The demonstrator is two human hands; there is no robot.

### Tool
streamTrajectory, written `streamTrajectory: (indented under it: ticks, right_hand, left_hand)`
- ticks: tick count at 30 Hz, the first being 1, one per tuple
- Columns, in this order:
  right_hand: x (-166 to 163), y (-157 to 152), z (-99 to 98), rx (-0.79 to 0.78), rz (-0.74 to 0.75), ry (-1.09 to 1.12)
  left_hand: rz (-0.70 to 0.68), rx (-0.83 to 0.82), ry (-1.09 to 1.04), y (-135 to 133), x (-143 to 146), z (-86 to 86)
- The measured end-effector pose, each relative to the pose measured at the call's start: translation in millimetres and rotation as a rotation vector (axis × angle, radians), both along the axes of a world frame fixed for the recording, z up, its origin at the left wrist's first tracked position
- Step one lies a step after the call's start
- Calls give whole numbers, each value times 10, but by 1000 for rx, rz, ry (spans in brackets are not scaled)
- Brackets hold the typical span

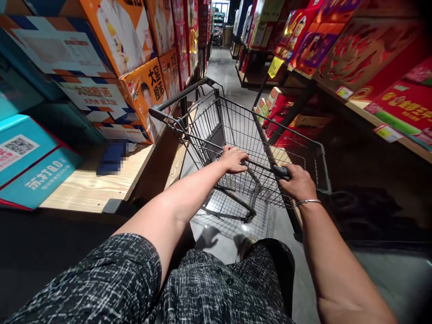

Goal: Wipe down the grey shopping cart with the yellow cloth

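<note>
A wire shopping cart [215, 140] with dark grey rails stands tilted across my view in the aisle. My left hand [234, 159] is closed over a thin rail on the cart's near side, its fingers bent downward over the bar. To the right, my right hand [299, 182] wraps round the same bar by its dark plastic end piece [281, 172]; a thin bracelet [308, 202] circles that wrist. Floor shows through the basket's wires, and one caster [249, 216] is visible below. The undersides of both hands are hidden.
Orange cartons [145, 90] are stacked on a wooden shelf [91, 189] at left, near a teal box [37, 162] and a blurred dark blue item [113, 157]. Red gift boxes [405, 108] line the right shelves. A grey-floored aisle [221, 67] runs ahead between them.
</note>
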State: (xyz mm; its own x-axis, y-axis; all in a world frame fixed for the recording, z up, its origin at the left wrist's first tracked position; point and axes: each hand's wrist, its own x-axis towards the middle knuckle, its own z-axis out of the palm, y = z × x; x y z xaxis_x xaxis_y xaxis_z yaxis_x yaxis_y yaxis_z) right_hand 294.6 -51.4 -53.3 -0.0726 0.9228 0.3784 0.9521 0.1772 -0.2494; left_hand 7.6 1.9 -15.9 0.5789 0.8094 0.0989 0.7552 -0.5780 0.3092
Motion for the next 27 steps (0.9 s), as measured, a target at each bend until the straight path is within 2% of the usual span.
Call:
streamTrajectory:
  ticks: [4, 6, 8, 13, 17, 19, 21, 24, 27]
  right_hand:
    - [741, -72, -30, -144, -215, 14]
    - [926, -151, -48, -104, -240, 27]
    - [980, -216, -77, -22, -243, 30]
    - [790, -248, -151, 18, -314, 23]
    - [524, -226, -162, 53, -247, 18]
    - [390, -221, -168, 70, -217, 11]
    - [269, -226, -200, 83, -192, -2]
    - [115, -258, -342, 131, -161, -37]
    - [15, -310, -635, 135, -147, -108]
  left_hand:
    - [-4, 18, -1, 31, 81, -13]
    - [-11, 28, -15, 32, 134, -19]
    - [-16, 27, -24, 35, 179, -22]
    - [-5, -2, -5, 147, 181, 12]
    - [58, -44, 133, 294, 184, 55]
    - [85, -70, 206, 312, 273, 58]
    - [44, -80, 245, 274, 427, 38]
    - [-105, -55, 239, 172, 680, -32]
    - [-134, -31, 205, 133, 809, -107]
